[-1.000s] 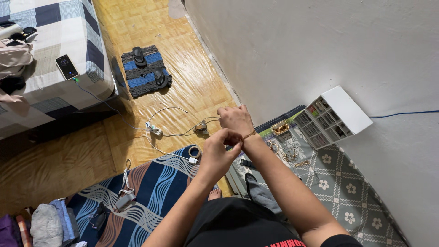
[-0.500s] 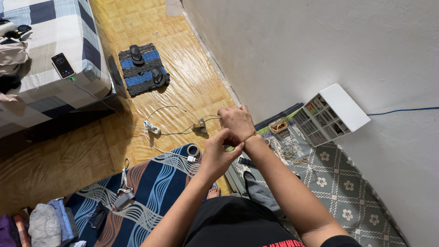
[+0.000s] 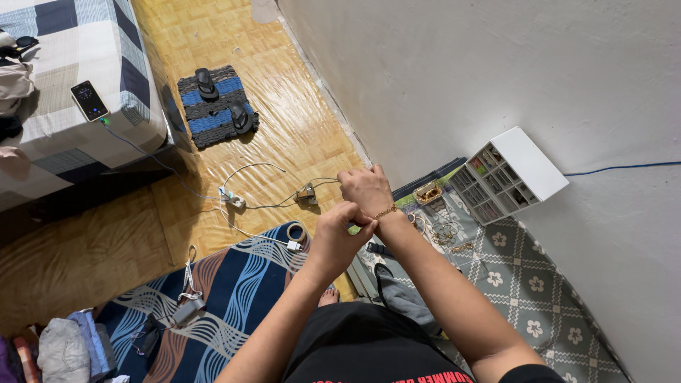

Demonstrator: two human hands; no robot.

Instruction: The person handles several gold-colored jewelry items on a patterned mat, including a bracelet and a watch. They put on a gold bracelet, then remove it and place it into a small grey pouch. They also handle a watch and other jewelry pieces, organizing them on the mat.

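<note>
Bracelet (image 3: 386, 211): gold-coloured metal chain, shiny, on the wrist of the right hand (image 3: 365, 189); fingertips of the left hand (image 3: 335, 236) pinch at it.
Floor (image 3: 284, 106): wood-pattern parquet, glossy, looks like smooth sheet covering.
Wall (image 3: 461, 64): matt painted plaster, slightly uneven.
Organiser box (image 3: 528, 163): white smooth plastic.
Grey floral mat (image 3: 539, 298) and blue striped rug (image 3: 241, 284): woven cloth, matt.
Bed cover (image 3: 106, 42): checked cloth.
Phone (image 3: 89, 100): glossy screen.

Both forearms are bare, a thin gold bracelet (image 3: 386, 211) circles the right wrist, and the person wears black clothing with red lettering at the lower edge.
</note>
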